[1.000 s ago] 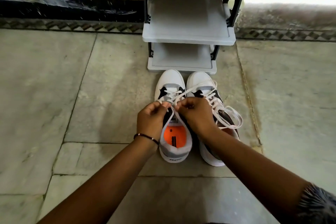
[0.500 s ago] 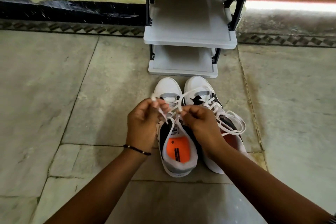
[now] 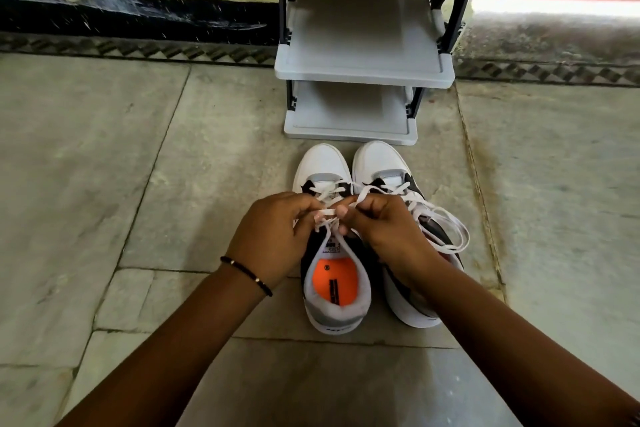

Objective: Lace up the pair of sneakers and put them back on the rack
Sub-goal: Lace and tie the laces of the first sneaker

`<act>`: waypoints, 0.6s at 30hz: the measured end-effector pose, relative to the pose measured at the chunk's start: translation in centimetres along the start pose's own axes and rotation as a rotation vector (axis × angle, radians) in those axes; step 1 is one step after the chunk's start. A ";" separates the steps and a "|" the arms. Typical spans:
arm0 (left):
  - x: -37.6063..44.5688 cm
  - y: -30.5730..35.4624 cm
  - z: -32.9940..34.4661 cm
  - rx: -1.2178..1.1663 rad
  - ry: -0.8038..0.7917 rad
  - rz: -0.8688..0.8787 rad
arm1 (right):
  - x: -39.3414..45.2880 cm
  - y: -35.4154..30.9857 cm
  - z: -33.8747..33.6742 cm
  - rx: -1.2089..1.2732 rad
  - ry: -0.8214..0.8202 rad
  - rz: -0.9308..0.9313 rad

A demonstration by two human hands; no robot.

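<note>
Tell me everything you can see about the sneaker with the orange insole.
The left sneaker is white with black side panels, a grey heel collar and a bright orange insole bearing a dark printed mark. It stands upright on the stone floor, toe toward the grey shoe rack, beside the right sneaker. Its white flat lace crosses the front eyelets. The left hand and right hand pinch the lace ends above the tongue.

Sneakers (image 3: 332, 163) look like smooth white leather-ish uppers, flat woven cloth laces (image 3: 446, 239). Rack (image 3: 363, 73) is matt grey plastic, black frame. Floor (image 3: 121, 149) is worn, dull stone slabs, kinda blotchy.
</note>
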State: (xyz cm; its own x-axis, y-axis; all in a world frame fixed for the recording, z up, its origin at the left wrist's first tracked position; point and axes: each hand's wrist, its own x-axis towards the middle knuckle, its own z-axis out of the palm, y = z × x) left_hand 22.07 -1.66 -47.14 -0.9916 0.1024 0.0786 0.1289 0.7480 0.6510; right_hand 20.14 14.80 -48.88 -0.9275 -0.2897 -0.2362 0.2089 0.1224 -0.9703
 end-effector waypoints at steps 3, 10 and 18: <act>0.0 0.4 -0.6 -0.231 -0.163 -0.179 | 0.1 -0.5 -0.1 0.076 -0.005 -0.001; 0.5 0.6 -0.3 -0.502 -0.386 -0.449 | 0.3 -0.3 0.0 0.101 -0.105 -0.035; 0.8 -0.2 1.1 -0.195 -0.163 -0.375 | -0.1 0.2 -0.4 0.106 -0.048 -0.035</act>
State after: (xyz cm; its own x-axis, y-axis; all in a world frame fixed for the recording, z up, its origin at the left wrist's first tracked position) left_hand 21.22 -1.00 -48.04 -0.9534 -0.0386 -0.2991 -0.2583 0.6168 0.7435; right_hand 20.16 15.21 -49.04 -0.9194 -0.3376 -0.2018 0.2107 0.0106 -0.9775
